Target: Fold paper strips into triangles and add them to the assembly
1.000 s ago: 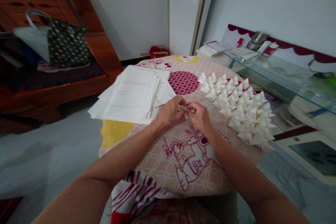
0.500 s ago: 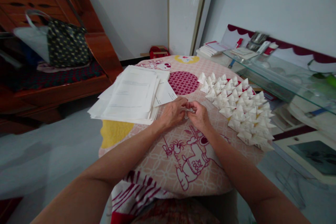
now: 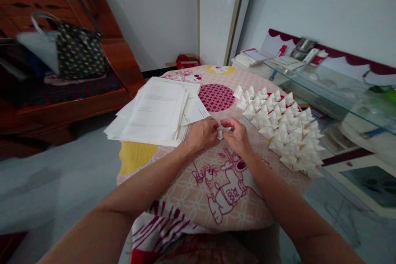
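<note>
So there's a stack of paper sheets (image 3: 154, 111) on the left of the cartoon-print worktop (image 3: 185, 189). Center: left hand (image 3: 202, 134) and right hand (image 3: 238, 136) both pinch one small folded paper piece (image 3: 221, 131) just above the cloth. Right: rows of finished paper triangles (image 3: 281, 128).

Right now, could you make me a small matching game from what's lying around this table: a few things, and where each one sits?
Things:
1. small folded paper piece
2. stack of paper sheets
3. rows of folded paper pieces
4. patterned bag

Places:
A. on the wooden bench
B. on the table, beside the right hand
C. pinched between both hands
D. on the table, beside the left hand

Pairs: 1-C, 2-D, 3-B, 4-A
</note>
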Available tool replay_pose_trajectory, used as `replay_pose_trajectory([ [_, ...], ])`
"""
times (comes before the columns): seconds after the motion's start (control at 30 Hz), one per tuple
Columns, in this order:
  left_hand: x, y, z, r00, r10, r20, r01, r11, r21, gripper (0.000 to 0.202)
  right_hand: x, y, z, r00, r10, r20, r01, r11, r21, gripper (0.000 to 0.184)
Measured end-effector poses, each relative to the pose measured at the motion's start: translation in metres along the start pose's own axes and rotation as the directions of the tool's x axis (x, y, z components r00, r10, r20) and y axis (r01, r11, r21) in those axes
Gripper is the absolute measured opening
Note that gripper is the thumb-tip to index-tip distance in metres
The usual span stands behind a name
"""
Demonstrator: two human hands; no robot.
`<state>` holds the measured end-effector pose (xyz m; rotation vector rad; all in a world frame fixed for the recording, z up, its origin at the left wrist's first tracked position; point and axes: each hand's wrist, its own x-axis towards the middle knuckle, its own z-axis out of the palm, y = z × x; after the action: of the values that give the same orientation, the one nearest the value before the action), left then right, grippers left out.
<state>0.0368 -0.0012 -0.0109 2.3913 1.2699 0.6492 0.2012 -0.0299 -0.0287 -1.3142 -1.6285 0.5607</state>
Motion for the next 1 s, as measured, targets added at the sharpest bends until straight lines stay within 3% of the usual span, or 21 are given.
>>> replay_pose_trajectory([
  [0.13, 0.0, 0.0, 0.0, 0.998, -0.065, -0.005, 0.065, 0.994, 0.087, 0.018, 0.0, 0.003, -0.004, 0.999, -0.032, -0.021, 0.033, 0.998, 0.05, 0.023],
  [0.33, -0.001, -0.001, 0.002, 0.998, -0.062, -0.013, 0.063, 0.991, 0.117, 0.02, -0.001, 0.006, -0.008, 0.996, -0.085, -0.015, 0.086, 0.995, 0.045, 0.03],
  [0.47, -0.001, -0.002, 0.002, 0.998, -0.065, -0.025, 0.067, 0.991, 0.112, 0.02, -0.001, 0.007, -0.011, 0.99, -0.139, -0.004, 0.139, 0.99, 0.017, 0.022],
  [0.67, -0.001, -0.003, 0.003, 0.998, -0.063, -0.004, 0.063, 0.99, 0.129, 0.018, 0.001, 0.011, -0.008, 0.998, -0.054, -0.011, 0.054, 0.998, 0.024, 0.02],
  [0.83, -0.003, -0.003, 0.005, 1.0, -0.002, 0.001, 0.002, 0.979, 0.204, 0.018, 0.003, 0.013, -0.005, 0.995, 0.098, -0.025, -0.096, 0.992, 0.078, 0.018],
  [1.0, -0.005, 0.003, -0.001, 0.998, 0.041, 0.046, -0.053, 0.954, 0.296, 0.02, 0.005, 0.011, -0.01, 0.978, 0.2, -0.058, -0.204, 0.976, -0.069, 0.011],
])
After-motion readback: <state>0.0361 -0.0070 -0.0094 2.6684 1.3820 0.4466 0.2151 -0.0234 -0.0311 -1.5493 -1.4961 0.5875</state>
